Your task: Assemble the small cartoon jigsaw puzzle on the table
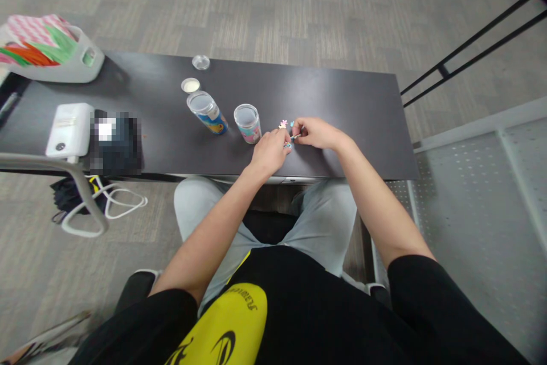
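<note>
Small, colourful pieces that look like jigsaw puzzle pieces lie at the middle of the dark table. My left hand [271,151] is curled, with a blue-and-white puzzle piece [288,145] between its thumb and fingers. Facing it, my right hand [318,132] pinches another small puzzle piece [296,136] close to the left fingertips. Just beyond the hands lies a pink-and-cream puzzle piece [283,124]. A bit of a blue puzzle piece [292,124] shows by the right fingers. Left of my left hand stands a clear canister with a pink-and-teal print [248,124].
Farther left stands a clear canister with a blue-and-yellow print [208,114]. Two round lids [190,85] [200,62] lie behind it. A white device [69,130], a blurred-out dark object [115,143] and a white basket [89,60] of colourful packets occupy the left end of the table [350,97].
</note>
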Available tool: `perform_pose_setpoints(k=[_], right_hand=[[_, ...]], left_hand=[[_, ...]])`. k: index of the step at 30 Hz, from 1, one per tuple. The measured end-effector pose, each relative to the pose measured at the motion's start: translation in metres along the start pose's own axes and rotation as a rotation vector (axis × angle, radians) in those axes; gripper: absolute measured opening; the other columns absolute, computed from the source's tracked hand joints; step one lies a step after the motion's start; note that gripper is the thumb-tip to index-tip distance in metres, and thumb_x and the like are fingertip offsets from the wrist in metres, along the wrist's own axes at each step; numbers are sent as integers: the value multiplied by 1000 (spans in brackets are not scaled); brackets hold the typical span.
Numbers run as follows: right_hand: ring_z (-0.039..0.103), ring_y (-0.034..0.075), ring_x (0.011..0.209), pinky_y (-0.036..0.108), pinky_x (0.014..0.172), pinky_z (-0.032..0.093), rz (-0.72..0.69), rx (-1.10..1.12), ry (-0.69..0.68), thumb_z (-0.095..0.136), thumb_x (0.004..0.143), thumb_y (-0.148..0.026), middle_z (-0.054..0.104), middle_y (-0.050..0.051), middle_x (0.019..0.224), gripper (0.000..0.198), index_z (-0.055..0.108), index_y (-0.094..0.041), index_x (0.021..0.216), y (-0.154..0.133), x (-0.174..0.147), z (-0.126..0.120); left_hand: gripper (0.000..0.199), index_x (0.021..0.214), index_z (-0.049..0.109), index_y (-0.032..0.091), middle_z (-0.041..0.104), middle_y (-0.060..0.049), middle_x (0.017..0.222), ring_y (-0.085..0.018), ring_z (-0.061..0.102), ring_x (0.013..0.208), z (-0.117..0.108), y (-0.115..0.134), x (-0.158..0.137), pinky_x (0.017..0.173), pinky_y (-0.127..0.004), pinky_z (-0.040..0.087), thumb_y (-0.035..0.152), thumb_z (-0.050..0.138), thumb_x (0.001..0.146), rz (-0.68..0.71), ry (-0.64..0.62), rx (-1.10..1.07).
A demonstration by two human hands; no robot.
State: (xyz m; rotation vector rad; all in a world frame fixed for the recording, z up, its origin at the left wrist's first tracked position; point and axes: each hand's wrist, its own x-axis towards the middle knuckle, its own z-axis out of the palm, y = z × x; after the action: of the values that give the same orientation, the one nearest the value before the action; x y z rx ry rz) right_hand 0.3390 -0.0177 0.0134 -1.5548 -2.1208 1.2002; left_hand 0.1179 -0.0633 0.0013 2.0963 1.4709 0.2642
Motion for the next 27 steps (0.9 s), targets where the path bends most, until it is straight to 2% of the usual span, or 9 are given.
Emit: perform_pose_setpoints(k=[7, 13, 17, 19, 22, 24, 27], right_hand=[[66, 24, 83, 37, 84, 51, 29, 109, 67, 87, 87, -19, 82, 0, 93, 21, 70, -29, 93, 5, -10, -1], [74, 28, 89, 40, 90, 57, 64, 148, 184, 94, 94, -19, 86, 3, 99, 26, 71, -30, 95, 16, -26, -9], [77, 29, 93, 42, 94, 61, 43, 146, 283, 95, 96, -19, 88, 5, 105, 25, 72, -30, 98, 10, -36, -21], [76, 28, 94, 43, 94, 61, -31, 140, 327, 94, 98, -22, 88, 5, 108, 22, 74, -29, 101, -4, -37, -29], [76, 27, 95, 43, 94, 61, -196, 94, 342, 95, 102, -26, 87, 6, 110, 18, 77, -27, 107, -40, -32, -39], [76, 26, 98, 42, 95, 61, -278, 27, 300, 95, 103, -25, 85, 5, 109, 18, 79, -26, 111, -70, -21, -42], [78, 25, 101, 40, 97, 62, -362, -101, 200, 93, 102, -18, 84, 3, 106, 15, 82, -24, 110, -110, 6, -40]], left_hand=[[25, 124, 79, 27, 87, -11, 138, -34, 86, 131, 2, -5, -2, 122, -47, 67, 6, 85, 113, 46, 44, -97], [23, 124, 84, 26, 89, -11, 140, -31, 88, 130, 4, -4, -4, 126, -47, 70, 6, 79, 115, 83, 89, -190], [24, 126, 87, 24, 90, -10, 141, -27, 90, 122, 6, -2, -7, 123, -44, 72, 4, 77, 117, 100, 95, -227], [24, 125, 88, 23, 90, -11, 140, -28, 90, 123, 6, -1, -9, 125, -44, 72, 4, 76, 118, 104, 100, -231], [26, 126, 91, 28, 90, -12, 146, -31, 88, 138, 6, -2, -14, 133, -48, 69, 9, 74, 122, 116, 114, -223], [31, 128, 92, 33, 89, -11, 152, -32, 84, 149, 5, -2, -18, 139, -49, 66, 13, 70, 125, 128, 120, -216], [39, 133, 95, 40, 90, -8, 152, -31, 82, 153, 3, -3, -26, 140, -51, 66, 14, 66, 127, 154, 119, -213]])
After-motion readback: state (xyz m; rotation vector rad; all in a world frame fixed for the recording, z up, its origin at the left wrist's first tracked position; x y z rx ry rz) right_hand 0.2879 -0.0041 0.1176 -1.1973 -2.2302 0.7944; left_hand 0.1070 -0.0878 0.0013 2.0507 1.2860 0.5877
